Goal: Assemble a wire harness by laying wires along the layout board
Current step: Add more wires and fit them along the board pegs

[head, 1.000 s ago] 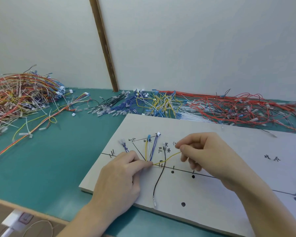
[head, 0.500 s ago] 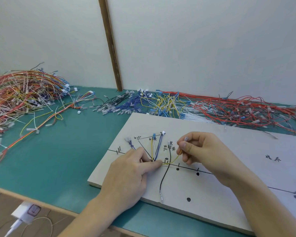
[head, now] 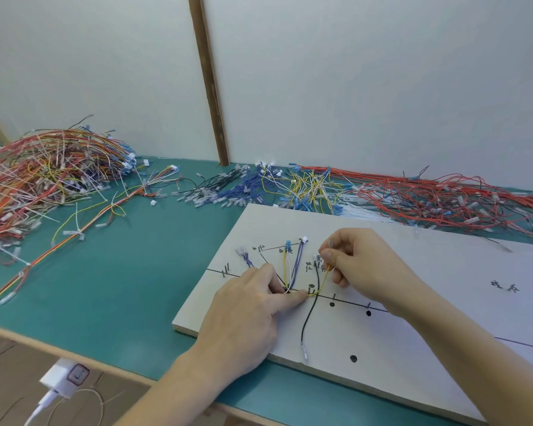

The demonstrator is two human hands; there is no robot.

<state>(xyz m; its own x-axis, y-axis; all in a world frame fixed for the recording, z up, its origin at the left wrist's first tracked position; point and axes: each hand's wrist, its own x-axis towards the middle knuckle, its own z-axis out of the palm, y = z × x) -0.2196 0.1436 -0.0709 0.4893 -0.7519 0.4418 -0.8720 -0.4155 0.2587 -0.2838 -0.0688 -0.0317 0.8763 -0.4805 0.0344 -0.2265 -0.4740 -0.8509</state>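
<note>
**Yellow wire pinned and pinched on the board**

Far left, heaped on the green table [head: 111, 272]: a tangled mixed wire pile [head: 46, 173]. Further along the back edge, blue and yellow wires [head: 277, 187], then a red wire spread [head: 443, 198]. On the layout board [head: 428, 348], left hand [head: 243, 318] lying flat, index finger stretched straight, pressing the wire junction down on the drawn line. Just beside it, fanned upward: purple, yellow and white wires. Black wire [head: 310, 315] trailing toward the board's near edge. Right hand [head: 360, 265] with fingers curled, thumb and forefinger pinching the yellow wire [head: 324, 282] near its upper end.
</note>
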